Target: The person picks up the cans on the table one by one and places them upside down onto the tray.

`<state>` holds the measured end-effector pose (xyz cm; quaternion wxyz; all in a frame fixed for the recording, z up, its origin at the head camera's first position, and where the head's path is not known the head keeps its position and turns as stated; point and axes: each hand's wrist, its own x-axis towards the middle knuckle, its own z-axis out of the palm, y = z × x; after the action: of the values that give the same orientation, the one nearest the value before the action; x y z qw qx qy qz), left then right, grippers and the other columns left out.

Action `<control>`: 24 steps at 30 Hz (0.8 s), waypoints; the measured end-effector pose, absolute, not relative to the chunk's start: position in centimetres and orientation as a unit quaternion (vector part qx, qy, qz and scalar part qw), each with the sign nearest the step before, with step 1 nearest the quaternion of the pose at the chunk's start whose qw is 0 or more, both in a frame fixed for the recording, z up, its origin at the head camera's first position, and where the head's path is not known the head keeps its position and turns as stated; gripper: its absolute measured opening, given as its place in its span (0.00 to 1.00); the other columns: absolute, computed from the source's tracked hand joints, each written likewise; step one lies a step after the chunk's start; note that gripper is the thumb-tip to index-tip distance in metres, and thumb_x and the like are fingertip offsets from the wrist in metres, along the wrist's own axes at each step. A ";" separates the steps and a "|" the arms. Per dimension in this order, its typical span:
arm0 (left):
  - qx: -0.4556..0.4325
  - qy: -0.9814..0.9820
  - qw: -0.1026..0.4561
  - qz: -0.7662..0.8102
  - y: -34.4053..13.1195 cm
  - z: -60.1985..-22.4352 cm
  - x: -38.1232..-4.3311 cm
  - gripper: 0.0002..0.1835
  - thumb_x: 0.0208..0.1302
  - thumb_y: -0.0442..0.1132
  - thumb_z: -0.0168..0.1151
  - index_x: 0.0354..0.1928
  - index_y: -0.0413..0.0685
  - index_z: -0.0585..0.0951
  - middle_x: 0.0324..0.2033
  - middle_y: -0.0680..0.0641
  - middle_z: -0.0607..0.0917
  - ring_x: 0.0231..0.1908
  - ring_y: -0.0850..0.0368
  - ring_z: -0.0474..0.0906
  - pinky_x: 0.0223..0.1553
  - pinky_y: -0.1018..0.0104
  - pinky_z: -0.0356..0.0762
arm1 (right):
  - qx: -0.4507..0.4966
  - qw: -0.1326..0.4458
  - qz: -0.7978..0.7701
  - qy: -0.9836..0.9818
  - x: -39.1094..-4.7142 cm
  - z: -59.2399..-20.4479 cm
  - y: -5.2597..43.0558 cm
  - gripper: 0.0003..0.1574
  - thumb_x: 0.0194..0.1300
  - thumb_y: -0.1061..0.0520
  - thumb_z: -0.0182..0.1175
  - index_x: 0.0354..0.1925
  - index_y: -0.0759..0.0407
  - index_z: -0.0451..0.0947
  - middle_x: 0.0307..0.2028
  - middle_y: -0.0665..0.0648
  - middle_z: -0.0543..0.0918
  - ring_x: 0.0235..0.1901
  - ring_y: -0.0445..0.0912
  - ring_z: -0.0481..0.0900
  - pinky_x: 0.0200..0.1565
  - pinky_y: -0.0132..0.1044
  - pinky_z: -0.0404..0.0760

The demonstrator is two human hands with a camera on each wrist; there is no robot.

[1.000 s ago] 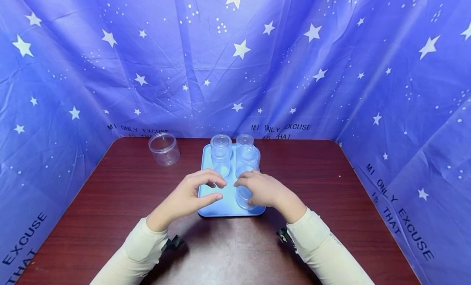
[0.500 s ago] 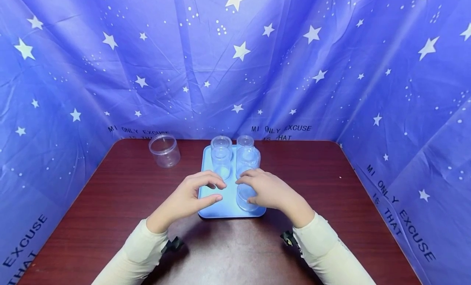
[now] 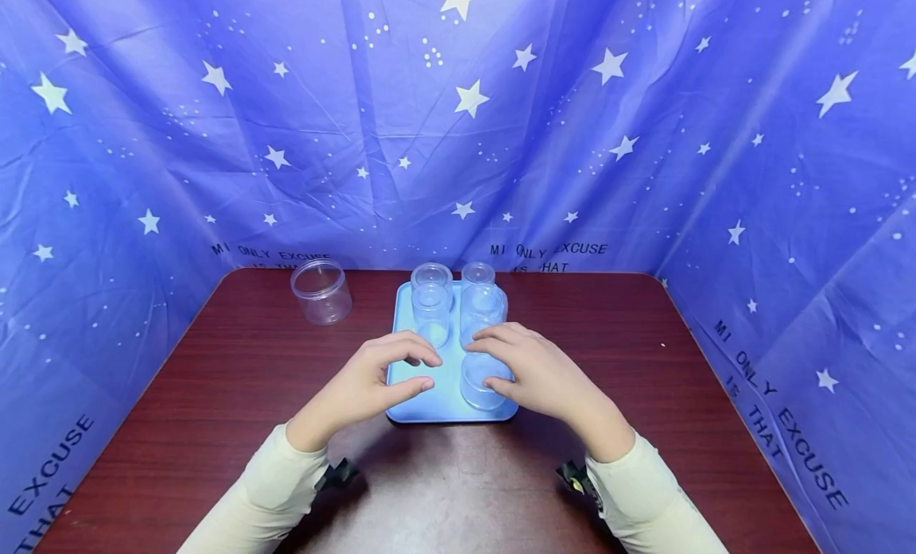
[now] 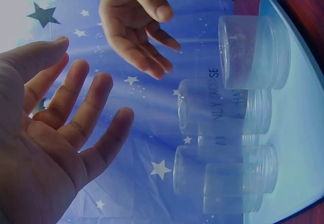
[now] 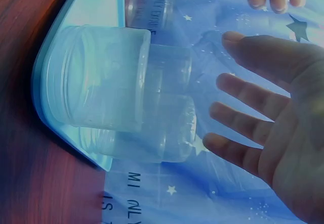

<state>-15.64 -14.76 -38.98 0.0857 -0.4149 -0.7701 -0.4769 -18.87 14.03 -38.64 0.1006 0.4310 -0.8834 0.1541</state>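
Note:
A light blue tray (image 3: 429, 403) carries several clear plastic jars, mouth down, in two columns. My right hand (image 3: 547, 371) hovers above the front right jar (image 3: 475, 385), fingers spread and loosely bent, holding nothing. In the right wrist view, a gap shows between that jar (image 5: 101, 77) and the fingertips (image 5: 215, 140). Over the tray's front left part, my left hand (image 3: 365, 379) is held with thumb and fingers apart, also holding nothing. Just beyond its fingertips stands a narrower jar (image 3: 431, 319). Behind the front right jar is another clear jar (image 3: 483, 304), partly covered by my right fingers.
Off the tray, a wider clear jar (image 3: 321, 296) stands mouth up at the back left of the dark red wooden table (image 3: 215, 379). Two more jars, a back left jar (image 3: 432, 272) and a back right jar (image 3: 478, 273), line the tray's far edge. A starry blue curtain (image 3: 401, 125) encloses the table.
My right hand has drawn away to the right from the front right jar, its fingers spreading a little, so more of that jar shows. My left hand stays nearly still.

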 end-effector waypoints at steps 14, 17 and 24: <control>-0.420 -0.770 0.091 -0.471 -14.5 -39.2 -15.7 0.12 0.67 0.35 0.70 0.50 0.57 0.84 0.45 0.52 0.86 0.48 0.59 0.80 0.48 0.57 0.80 | 0.440 0.149 0.199 -0.863 -17.8 -38.3 14.7 0.32 0.59 0.54 0.75 0.61 0.53 0.80 0.60 0.51 0.81 0.63 0.48 0.76 0.66 0.47 0.74; -0.419 -0.772 0.094 -0.468 -14.5 -39.2 -15.7 0.12 0.67 0.35 0.70 0.50 0.57 0.84 0.45 0.54 0.86 0.48 0.58 0.80 0.47 0.58 0.80 | 0.442 0.150 0.201 -0.861 -17.6 -38.4 14.7 0.32 0.61 0.53 0.74 0.62 0.52 0.79 0.61 0.52 0.81 0.64 0.48 0.76 0.66 0.47 0.74; -0.412 -0.777 0.101 -0.465 -14.6 -39.0 -15.7 0.13 0.66 0.35 0.71 0.50 0.56 0.84 0.46 0.54 0.86 0.48 0.60 0.80 0.48 0.62 0.79 | 0.451 0.163 0.194 -0.856 -17.7 -38.4 14.6 0.33 0.60 0.52 0.74 0.63 0.52 0.79 0.62 0.51 0.80 0.63 0.49 0.76 0.65 0.49 0.75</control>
<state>-15.69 -14.58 -39.05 0.1007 -0.4115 -0.7774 -0.4649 -17.73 14.63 -38.39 0.1632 0.4509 -0.8557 0.1943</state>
